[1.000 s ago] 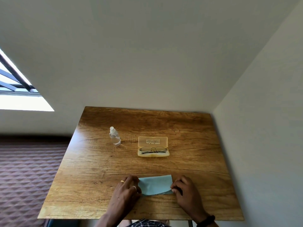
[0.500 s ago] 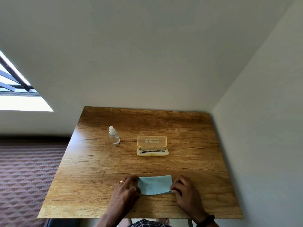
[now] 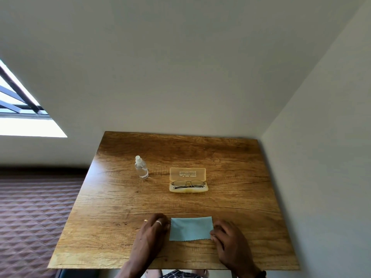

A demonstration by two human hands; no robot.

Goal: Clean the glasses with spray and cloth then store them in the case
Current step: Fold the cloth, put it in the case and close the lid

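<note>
A light blue cloth (image 3: 190, 228) lies flat near the front edge of the wooden table (image 3: 120, 201). My left hand (image 3: 153, 230) rests curled at its left edge, fingertips touching it; whether they grip is hidden. My right hand (image 3: 228, 240) pinches the cloth's right edge with curled fingers. Farther back, in the middle, a yellow glasses case (image 3: 188, 190) stands open with its lid (image 3: 187, 173) raised. The thin-framed glasses (image 3: 188, 184) lie folded inside it. A small clear spray bottle (image 3: 141, 167) with a white cap stands upright to the left of the case.
Walls close off the table at the back and along the right side. Off the table's left edge lies a dark quilted surface (image 3: 30, 217), lower down. A window (image 3: 18, 117) is at the far left.
Both hands stay at the cloth's two edges and have hardly moved. The cloth, case, glasses and bottle are where they were.
</note>
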